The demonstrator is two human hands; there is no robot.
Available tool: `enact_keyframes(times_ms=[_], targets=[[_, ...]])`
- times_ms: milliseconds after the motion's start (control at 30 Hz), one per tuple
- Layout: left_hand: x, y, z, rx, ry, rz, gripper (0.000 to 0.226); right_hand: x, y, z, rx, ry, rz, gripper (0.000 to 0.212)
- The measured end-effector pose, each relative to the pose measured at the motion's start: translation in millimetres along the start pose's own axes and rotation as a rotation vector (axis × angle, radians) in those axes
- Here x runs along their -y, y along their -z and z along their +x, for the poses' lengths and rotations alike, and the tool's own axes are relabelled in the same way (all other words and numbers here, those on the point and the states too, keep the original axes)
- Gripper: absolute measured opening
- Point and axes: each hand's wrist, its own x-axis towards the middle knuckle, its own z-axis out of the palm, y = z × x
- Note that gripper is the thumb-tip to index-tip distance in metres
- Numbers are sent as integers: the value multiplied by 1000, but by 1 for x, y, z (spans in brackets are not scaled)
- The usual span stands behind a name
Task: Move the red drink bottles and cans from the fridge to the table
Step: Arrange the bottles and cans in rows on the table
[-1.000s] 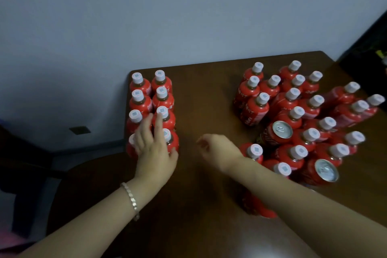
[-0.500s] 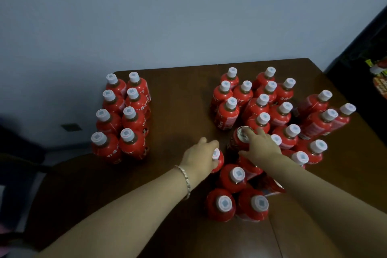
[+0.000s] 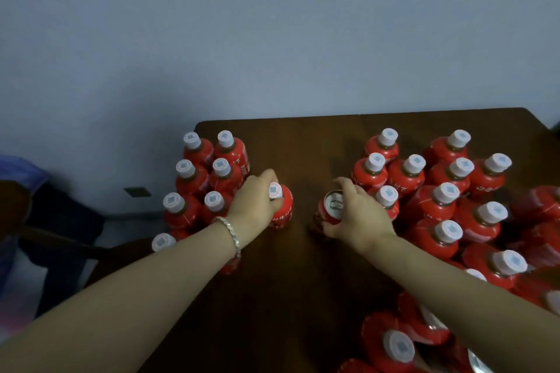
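Your left hand (image 3: 257, 206) grips a bottle (image 3: 281, 209), right hand (image 3: 357, 219) a can (image 3: 328, 212); nudging the cluster (image 3: 189, 179) at 9 o'clock could topple it.

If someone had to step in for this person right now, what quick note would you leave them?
Left hand: grips a bottle near its cap, right beside the left group.
Right hand: grips a can from above, at the edge of the right cluster.
Both drinks are upright over the bare middle of the table.
Done: many red bottles already stand on the table, in those two groups.
Left: place these two. The fridge is out of view, so I cannot tell whether more drinks wait there.
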Motion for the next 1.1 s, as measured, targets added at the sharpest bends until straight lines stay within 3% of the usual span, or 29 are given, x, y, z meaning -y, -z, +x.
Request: enact_keyframes(times_ms=[233,467,567,700,967,1100], targets=[[21,29,93,-105,0,31,17,43,-12,105,-59,20,27,78],[28,28,132,-105,-67,304,31,55,-29,160,-140,72,173,76],[33,27,139,12,-145,635,63,55,-37,166,-195,59,277,75],[38,31,144,107,-174,604,68,53,-42,171,-238,75,346,74],[40,27,145,76,-170,537,77,40,-40,163,-150,152,360,75],[30,26,138,79,-53,667,94,47,-30,162,-6,113,235,99]])
